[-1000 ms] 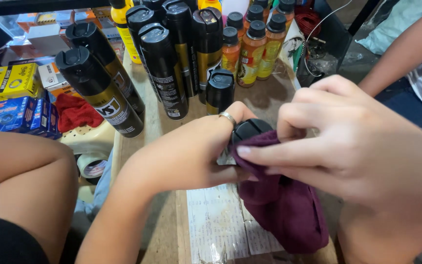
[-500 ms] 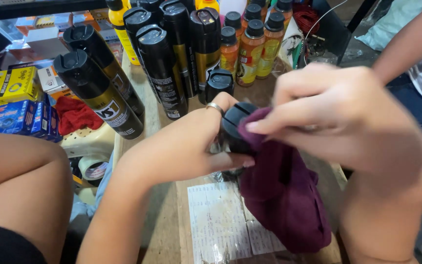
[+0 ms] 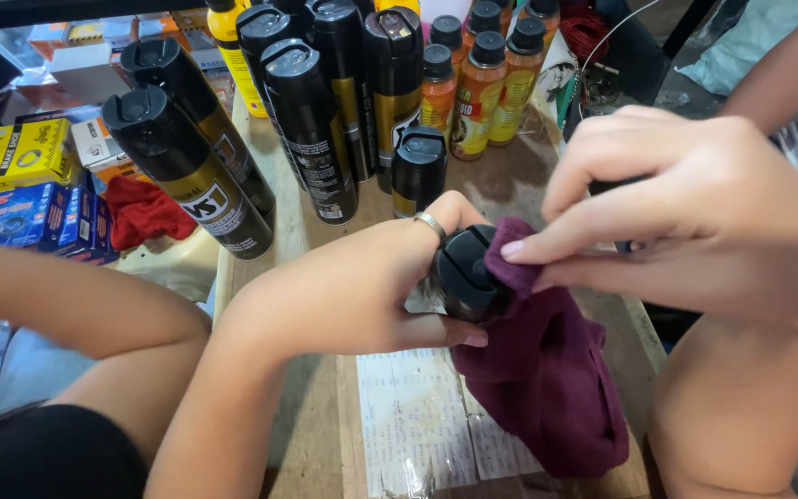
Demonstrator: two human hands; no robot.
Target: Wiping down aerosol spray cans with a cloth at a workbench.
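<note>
- While the left hand (image 3: 353, 286) grips a black spray can (image 3: 462, 277) around its body, the right hand (image 3: 685, 212) pinches a dark purple cloth (image 3: 547, 370) between thumb and forefinger and presses it on the right side of the black cap.
- Compared with half a second ago, the cloth has slid off the top of the cap; the cap face with its slot is now uncovered and turned toward the camera, where earlier the right hand's fingers lay over it.
- Judging from this, the top of the cap seems already wiped, and the rubbing has passed to its side.
- The can is held just above the wooden table (image 3: 316, 434), near its front edge, over a paper sheet (image 3: 408, 416); most of the cloth hangs down to the table.
- The right hand has moved a little to the right, and the left wrist has turned, so the ring (image 3: 430, 225) shows more clearly.
- At the far edge, the row of black cans (image 3: 311, 129) and the orange bottles (image 3: 477, 88) stand as before.
</note>
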